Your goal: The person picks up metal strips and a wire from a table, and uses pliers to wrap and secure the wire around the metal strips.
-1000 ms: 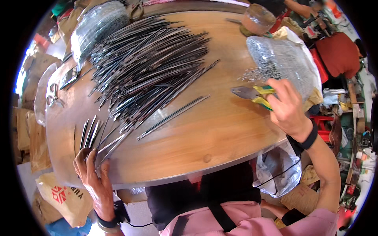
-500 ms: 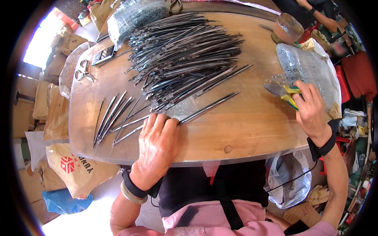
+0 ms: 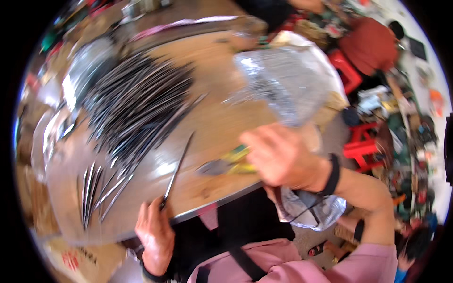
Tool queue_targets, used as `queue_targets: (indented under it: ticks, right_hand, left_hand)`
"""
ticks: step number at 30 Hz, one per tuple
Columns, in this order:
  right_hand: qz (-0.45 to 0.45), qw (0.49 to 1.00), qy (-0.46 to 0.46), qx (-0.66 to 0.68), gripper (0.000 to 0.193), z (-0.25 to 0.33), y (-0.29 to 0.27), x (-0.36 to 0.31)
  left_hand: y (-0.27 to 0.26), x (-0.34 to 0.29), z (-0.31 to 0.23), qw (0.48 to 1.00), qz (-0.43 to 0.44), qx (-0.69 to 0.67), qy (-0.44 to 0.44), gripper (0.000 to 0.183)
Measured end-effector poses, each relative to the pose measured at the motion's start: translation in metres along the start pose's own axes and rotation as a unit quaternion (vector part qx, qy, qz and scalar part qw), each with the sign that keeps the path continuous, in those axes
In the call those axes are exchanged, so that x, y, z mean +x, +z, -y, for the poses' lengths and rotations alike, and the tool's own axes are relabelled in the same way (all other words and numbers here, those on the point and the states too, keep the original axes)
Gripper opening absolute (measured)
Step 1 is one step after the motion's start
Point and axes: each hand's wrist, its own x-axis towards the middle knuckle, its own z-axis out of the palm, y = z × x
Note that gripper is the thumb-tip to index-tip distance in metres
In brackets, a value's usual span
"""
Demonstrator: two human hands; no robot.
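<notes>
In the head view, my left hand (image 3: 155,231) is at the table's near edge. Its fingers close on the lower end of a slender dark metal rod (image 3: 179,164), which slants up and away over the tabletop. My right hand (image 3: 283,153), smeared by motion, grips pliers (image 3: 234,160) with yellow-green handles. Their grey jaws point left, toward the rod but apart from it. Beyond my left hand lies a big pile of similar dark rods (image 3: 141,101). A small group of loose rods (image 3: 92,193) lies to the left.
Wrapped in clear plastic, a bundle (image 3: 288,80) sits at the table's right. Another clear plastic bundle (image 3: 92,66) stands behind the pile. A round container (image 3: 247,33) is at the far edge of the wooden table (image 3: 217,118). Red stools (image 3: 361,146) stand on the right.
The view has turned, shifting the table left. My left hand has drawn back to the near edge with a rod. My right hand has brought the pliers from beside the plastic bundle toward the rod.
</notes>
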Motion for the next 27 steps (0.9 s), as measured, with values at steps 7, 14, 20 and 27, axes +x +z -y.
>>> queue_targets:
  ticks: [7, 14, 20, 27]
  right_hand:
    - [-0.088, 0.992, 0.075, -0.04, 0.015, -0.01, -0.031, -0.013]
    - [-0.171, 0.975, 0.129, -0.054, 0.019, -0.031, -0.032, -0.02]
    - [-0.191, 0.964, 0.174, -0.066, 0.019, -0.034, -0.038, -0.035]
    - [-0.21, 0.921, 0.293, 0.149, 0.016, 0.035, -0.085, -0.049]
  left_hand:
    - [0.014, 0.003, -0.001, 1.0, -0.002, -0.004, 0.03, 0.012]
    - [0.008, 0.001, -0.008, 1.0, -0.007, -0.006, 0.019, 0.007]
    - [0.012, 0.003, -0.008, 1.0, 0.005, -0.01, 0.019, 0.005]
    - [-0.01, -0.004, 0.019, 0.986, -0.014, -0.115, -0.118, 0.002]
